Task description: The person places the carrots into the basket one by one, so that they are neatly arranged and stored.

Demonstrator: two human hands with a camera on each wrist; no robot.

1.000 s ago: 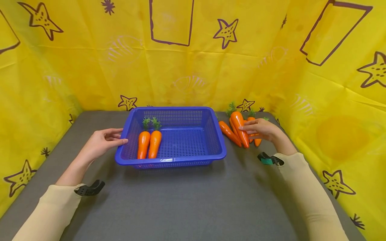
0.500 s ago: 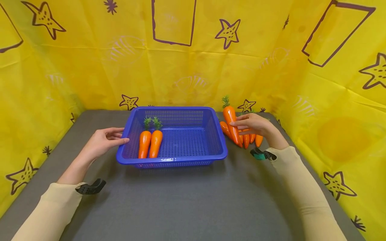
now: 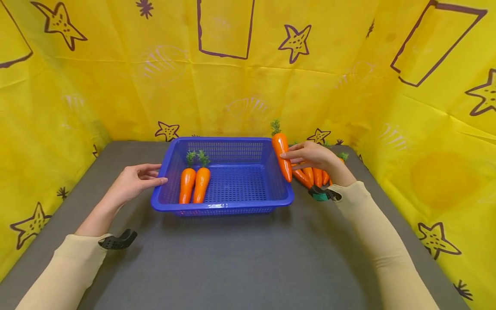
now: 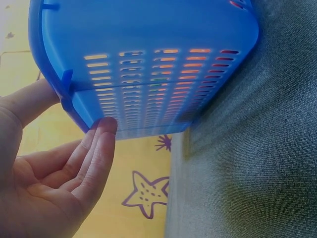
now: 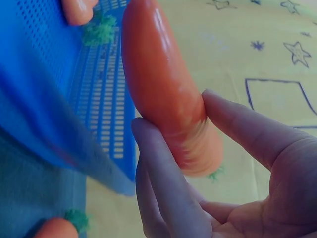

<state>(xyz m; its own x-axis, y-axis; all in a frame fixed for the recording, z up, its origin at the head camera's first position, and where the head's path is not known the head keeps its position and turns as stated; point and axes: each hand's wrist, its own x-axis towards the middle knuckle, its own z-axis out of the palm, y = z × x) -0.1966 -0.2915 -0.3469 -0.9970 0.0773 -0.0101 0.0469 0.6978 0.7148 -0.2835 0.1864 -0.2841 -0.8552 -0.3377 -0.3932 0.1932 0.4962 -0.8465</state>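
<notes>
A blue perforated plastic basket stands on the grey table. My left hand grips its left rim, thumb over the edge and fingers against the outer wall, as the left wrist view shows. Inside, at the left, two orange carrots with green tops lie side by side. Above the basket's right rim, my right hand pinches another carrot between thumb and fingers, its leafy top pointing away from me. In the right wrist view that carrot is held clear of the basket wall.
Several more carrots lie in a pile on the table right of the basket, partly hidden by my right hand. Yellow cloth with starfish drawings encloses the back and sides of the grey table.
My right hand has lifted a carrot from the pile and carried it left to the basket's right rim. My left hand has stayed on the left rim.
</notes>
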